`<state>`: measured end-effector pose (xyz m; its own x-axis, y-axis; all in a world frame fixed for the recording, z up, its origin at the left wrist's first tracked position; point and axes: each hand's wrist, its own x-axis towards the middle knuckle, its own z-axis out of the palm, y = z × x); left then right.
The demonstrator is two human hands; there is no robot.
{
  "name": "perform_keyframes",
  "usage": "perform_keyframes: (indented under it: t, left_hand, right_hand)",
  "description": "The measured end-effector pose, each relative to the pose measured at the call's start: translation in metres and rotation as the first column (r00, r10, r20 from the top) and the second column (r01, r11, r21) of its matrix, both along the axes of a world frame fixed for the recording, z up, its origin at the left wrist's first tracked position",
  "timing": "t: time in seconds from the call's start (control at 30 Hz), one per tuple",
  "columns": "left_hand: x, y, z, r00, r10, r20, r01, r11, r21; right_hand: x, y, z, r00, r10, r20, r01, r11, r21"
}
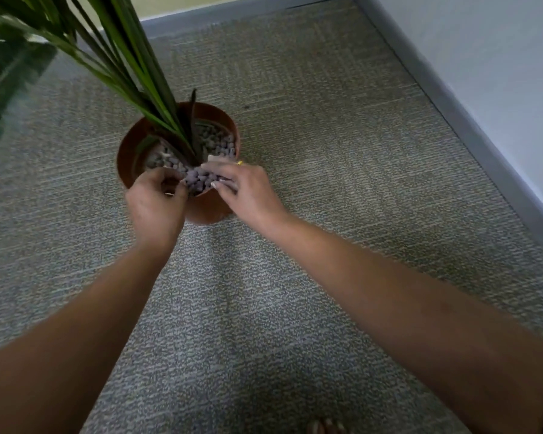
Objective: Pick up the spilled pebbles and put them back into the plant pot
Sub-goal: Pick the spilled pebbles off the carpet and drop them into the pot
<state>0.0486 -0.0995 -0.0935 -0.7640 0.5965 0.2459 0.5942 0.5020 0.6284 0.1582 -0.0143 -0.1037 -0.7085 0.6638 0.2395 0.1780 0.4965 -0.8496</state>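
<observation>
Head view: both hands reach over the near rim of the terracotta plant pot (207, 211), standing on carpet (264, 324). Left hand (156, 203) is curled shut (contents hidden); right hand (248, 191) lies loosely spread, fingertips touching grey pebbles (201, 178) heaped between the hands inside the pot.

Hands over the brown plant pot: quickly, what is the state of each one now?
Left hand: fingers curled closed at the brown plastic plant pot rim; contents cannot be told.
Right hand: open, fingers flat on the grey round pebbles.
</observation>
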Motion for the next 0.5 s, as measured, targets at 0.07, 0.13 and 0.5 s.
perform_keyframes:
  t: [0.07, 0.13, 0.5]
  left_hand:
    - [0.013, 0.002, 0.002, 0.997, -0.063, -0.052, 0.065, 0.997, 0.040]
    - [0.030, 0.006, 0.002, 0.982, -0.150, -0.117, 0.157, 0.986, 0.048]
    - [0.165, 0.003, -0.054, 0.678, -0.690, 0.253, 0.734, 0.654, -0.182]
  right_hand:
    - [0.017, 0.002, -0.004, 1.000, -0.020, -0.018, 0.021, 1.000, 0.020]
    - [0.042, 0.007, -0.011, 0.997, -0.073, -0.033, 0.074, 0.997, 0.038]
    - [0.242, 0.000, -0.084, 0.862, -0.427, 0.274, 0.412, 0.904, 0.113]
